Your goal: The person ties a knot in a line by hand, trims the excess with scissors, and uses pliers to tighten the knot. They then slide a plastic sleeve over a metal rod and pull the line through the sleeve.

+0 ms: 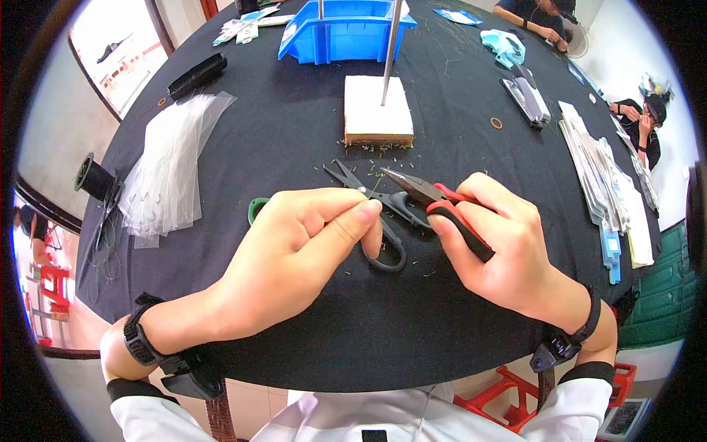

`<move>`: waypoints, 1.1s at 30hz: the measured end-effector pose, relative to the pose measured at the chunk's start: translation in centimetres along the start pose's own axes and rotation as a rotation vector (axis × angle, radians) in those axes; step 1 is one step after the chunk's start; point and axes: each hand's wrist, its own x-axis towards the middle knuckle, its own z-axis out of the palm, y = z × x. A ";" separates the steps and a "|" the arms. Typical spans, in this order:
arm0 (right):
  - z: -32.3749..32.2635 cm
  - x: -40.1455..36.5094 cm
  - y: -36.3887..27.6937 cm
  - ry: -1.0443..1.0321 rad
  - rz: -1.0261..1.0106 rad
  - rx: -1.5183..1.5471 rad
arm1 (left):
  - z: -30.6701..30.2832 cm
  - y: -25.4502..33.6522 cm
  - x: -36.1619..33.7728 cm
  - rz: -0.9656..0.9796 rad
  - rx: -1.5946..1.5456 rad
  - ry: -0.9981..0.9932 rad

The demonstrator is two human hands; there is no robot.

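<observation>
My right hand (pixel 508 250) grips red-and-black needle-nose pliers (pixel 434 197), jaws pointing left toward my left hand. My left hand (pixel 309 243) pinches a tiny pale piece (pixel 362 191) between thumb and forefinger, right at the plier tips. Black scissors (pixel 368 199) lie on the black round table (pixel 294 132) just beneath and between both hands. Small wire clippings are scattered around them.
A foam block (pixel 377 110) with a metal rod (pixel 391 51) stands behind the hands, a blue bin (pixel 346 29) beyond it. Clear plastic bags (pixel 169 162) and a black spool (pixel 94 177) lie left. Stacked packets (pixel 611 191) lie right. Other people sit at the far right.
</observation>
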 end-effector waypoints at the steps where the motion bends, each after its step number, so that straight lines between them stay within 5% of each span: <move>1: 0.0 0.0 0.0 0.000 0.008 -0.005 | 0.0 0.0 0.0 -0.004 -0.006 0.000; 9: 0.0 0.1 0.2 0.033 0.029 0.072 | -0.1 0.3 -0.1 0.009 0.044 0.041; 17: -0.2 0.0 -0.7 0.059 -0.014 0.175 | -0.3 0.3 0.3 0.064 0.016 0.292; 33: -0.2 -0.3 -1.3 0.027 0.010 0.183 | -0.4 -0.1 0.3 0.094 0.001 0.311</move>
